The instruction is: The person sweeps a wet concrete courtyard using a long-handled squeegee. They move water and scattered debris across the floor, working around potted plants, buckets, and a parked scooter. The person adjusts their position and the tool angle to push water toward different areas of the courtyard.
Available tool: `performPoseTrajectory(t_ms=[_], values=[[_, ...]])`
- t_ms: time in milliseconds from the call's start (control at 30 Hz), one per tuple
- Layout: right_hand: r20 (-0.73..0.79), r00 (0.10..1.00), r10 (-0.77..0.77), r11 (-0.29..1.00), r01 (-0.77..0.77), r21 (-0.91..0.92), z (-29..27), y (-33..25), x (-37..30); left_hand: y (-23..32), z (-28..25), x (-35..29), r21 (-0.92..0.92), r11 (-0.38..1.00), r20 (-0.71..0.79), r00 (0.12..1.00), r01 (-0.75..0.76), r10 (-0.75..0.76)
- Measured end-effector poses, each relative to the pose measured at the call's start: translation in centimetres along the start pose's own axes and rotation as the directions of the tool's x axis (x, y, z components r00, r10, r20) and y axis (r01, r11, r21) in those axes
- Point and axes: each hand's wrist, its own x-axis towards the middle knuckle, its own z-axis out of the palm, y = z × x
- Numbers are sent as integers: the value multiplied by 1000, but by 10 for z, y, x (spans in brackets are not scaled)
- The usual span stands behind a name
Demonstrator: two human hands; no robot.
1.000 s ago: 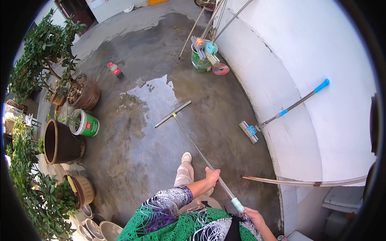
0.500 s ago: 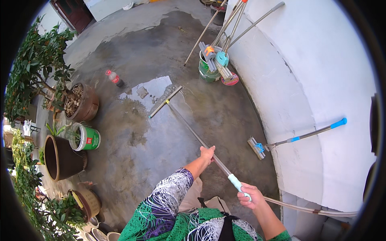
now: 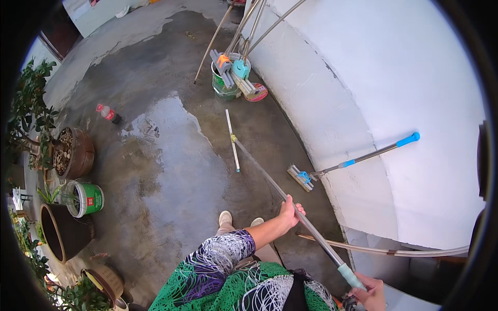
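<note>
A long-handled floor squeegee (image 3: pixel 264 177) slants from lower right toward the middle of the view. My left hand (image 3: pixel 291 211) is closed round its metal pole, about midway along. At the pale green grip near the lower right, my right hand (image 3: pixel 371 295) is closed; some of its fingers are hidden. The narrow squeegee head (image 3: pixel 232 141) is at floor level beside the edge of a shiny wet patch (image 3: pixel 179 140); whether the blade touches the concrete I cannot tell. My forearms and patterned green sleeves come in from below, with my light shoes (image 3: pixel 225 217) on the floor.
A sponge mop (image 3: pixel 301 179) with a blue grip leans on the white wall (image 3: pixel 373 67). Several mops stand in a green bucket (image 3: pixel 224 89) near a round pink lid (image 3: pixel 258 92). A dark-liquid bottle (image 3: pixel 108 113), plant pots (image 3: pixel 75 153) and a white-green bucket (image 3: pixel 88 199) line the left.
The squeegee head has moved right, off the wet patch, and turned more upright in view. Both my hands have shifted right and down, still gripping the squeegee. The whole view has swung right.
</note>
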Motion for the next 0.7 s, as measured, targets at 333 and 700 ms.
performPoseTrajectory(t_ms=[333,700], values=[[-78,640,-764,467,466,-752,-5,46,63,-71,70,116,135,989,147,986,62,-82],[67,801,-594,649,527,-548,-39,61,106,-65,30,106,287,955,119,992,-70,37]])
